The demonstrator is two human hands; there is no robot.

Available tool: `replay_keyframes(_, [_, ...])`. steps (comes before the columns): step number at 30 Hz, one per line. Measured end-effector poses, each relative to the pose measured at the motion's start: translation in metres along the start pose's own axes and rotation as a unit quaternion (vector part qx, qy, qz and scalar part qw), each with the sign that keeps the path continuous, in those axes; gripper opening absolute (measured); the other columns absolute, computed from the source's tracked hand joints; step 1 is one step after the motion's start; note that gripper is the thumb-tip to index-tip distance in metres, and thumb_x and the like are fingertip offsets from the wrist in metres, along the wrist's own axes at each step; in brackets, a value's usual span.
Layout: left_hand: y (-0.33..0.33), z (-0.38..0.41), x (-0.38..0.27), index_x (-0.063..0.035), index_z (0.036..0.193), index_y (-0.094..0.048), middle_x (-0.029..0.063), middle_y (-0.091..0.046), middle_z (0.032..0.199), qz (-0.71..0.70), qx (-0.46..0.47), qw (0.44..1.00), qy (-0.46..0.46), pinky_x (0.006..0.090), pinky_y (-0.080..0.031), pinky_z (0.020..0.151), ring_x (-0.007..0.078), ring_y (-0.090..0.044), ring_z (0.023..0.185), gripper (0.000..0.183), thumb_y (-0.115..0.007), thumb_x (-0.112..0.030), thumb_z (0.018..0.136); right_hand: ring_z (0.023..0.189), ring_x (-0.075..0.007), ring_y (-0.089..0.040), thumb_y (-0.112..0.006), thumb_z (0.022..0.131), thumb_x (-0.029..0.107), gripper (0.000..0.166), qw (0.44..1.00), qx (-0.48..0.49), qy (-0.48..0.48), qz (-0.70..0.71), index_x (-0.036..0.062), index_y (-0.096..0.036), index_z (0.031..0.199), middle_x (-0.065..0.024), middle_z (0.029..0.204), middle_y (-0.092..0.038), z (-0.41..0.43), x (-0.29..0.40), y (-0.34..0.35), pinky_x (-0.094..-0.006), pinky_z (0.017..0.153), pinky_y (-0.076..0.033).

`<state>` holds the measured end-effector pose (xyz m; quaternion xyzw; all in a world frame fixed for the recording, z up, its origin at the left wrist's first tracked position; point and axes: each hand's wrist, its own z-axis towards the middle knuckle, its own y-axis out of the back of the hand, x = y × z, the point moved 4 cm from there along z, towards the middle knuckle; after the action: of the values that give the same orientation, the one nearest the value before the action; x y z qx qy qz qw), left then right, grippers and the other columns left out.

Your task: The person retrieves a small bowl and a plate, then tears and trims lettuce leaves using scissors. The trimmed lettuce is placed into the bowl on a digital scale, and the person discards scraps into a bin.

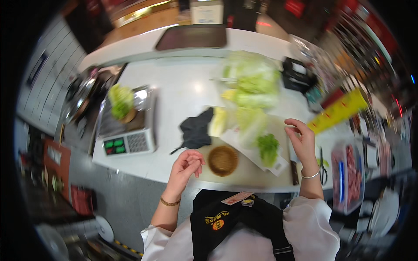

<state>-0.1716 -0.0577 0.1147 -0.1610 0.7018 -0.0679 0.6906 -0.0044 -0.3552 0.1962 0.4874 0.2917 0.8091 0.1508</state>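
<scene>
Bent fingers and nothing plainly held mark my left hand (188, 164), just left of a small round brown basket (223, 161). My right hand (301, 138) hovers near the knife at the board's right side, thumb and fingers apart and nothing seen between them. A bunch of green lettuce (268, 146) and pale leaves (249, 122) lie on a white tray or card (277, 166) over the cutting board (209, 177). Left of these are a pale leaf piece (217, 122) and a dark cloth (197, 129). Another basket with lettuce (121, 102) stands on the digital scale (149, 140).
A bag of lettuce (253, 80) lies farther back. At the right are a knife (295, 173), scissors (323, 171), a yellow patterned packet (339, 111) and a clear container of meat (351, 179). A dark tray (191, 37) rests on the rear ledge; metal pans (80, 96) are at left.
</scene>
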Motion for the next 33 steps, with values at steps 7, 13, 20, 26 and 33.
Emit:
replay_keyframes(7, [-0.134,0.105,0.047,0.0014,0.095,-0.059,0.0104,-0.061,0.085,0.433,0.116,0.890,-0.082,0.0270,-0.050,0.067,0.0162,-0.061,0.077,0.020,-0.067,-0.009,0.080,0.081,-0.0156,-0.064,-0.062,0.083,0.004,0.017,0.971,-0.126,-0.203,0.022,-0.0017,-0.064,0.098,-0.0107,0.094,-0.067,-0.150,-0.110,0.096,-0.0254,0.069,-0.051])
replay_keyframes(13, [-0.197,0.125,0.136,0.0006,0.115,-0.046,0.0226,-0.063,0.078,0.679,0.122,0.723,0.034,0.0417,-0.050,0.069,0.0360,-0.063,0.077,0.054,-0.073,-0.019,0.073,0.080,-0.0183,-0.064,-0.063,0.081,0.004,0.016,0.959,-0.122,-0.244,0.075,-0.0017,-0.063,0.096,-0.0117,0.091,-0.066,-0.211,-0.137,0.089,-0.0267,0.069,-0.052])
replay_keyframes(20, [-0.166,0.126,0.168,0.0003,0.130,-0.034,0.0124,-0.064,0.089,0.232,0.010,0.971,0.056,0.0302,-0.050,0.067,0.0232,-0.063,0.078,0.063,-0.066,0.003,0.076,0.082,-0.0301,-0.060,-0.064,0.077,0.003,0.020,0.963,-0.153,-0.197,-0.101,0.0000,-0.061,0.096,-0.0137,0.091,-0.064,-0.221,-0.186,0.088,-0.0360,0.071,-0.049])
replay_keyframes(26, [-0.193,0.105,0.152,-0.0040,0.130,-0.039,0.0113,-0.056,0.116,-0.172,0.029,0.935,0.309,0.0412,-0.048,0.088,0.0264,-0.056,0.106,0.052,-0.055,0.002,0.081,0.093,-0.0344,-0.055,-0.064,0.073,0.003,0.032,0.888,-0.234,-0.227,-0.323,0.0008,-0.056,0.104,-0.0167,0.100,-0.057,-0.239,-0.262,0.120,-0.0400,0.078,-0.047])
replay_keyframes(33, [-0.249,0.097,0.156,-0.0068,0.124,-0.048,0.0109,-0.055,0.120,-0.229,0.083,0.893,0.378,0.0443,-0.045,0.094,0.0280,-0.054,0.111,0.041,-0.058,-0.005,0.084,0.090,-0.0381,-0.056,-0.057,0.070,-0.002,0.045,0.876,-0.079,-0.328,-0.345,-0.0004,-0.047,0.115,-0.0229,0.100,-0.054,-0.249,-0.331,0.121,-0.0420,0.076,-0.048])
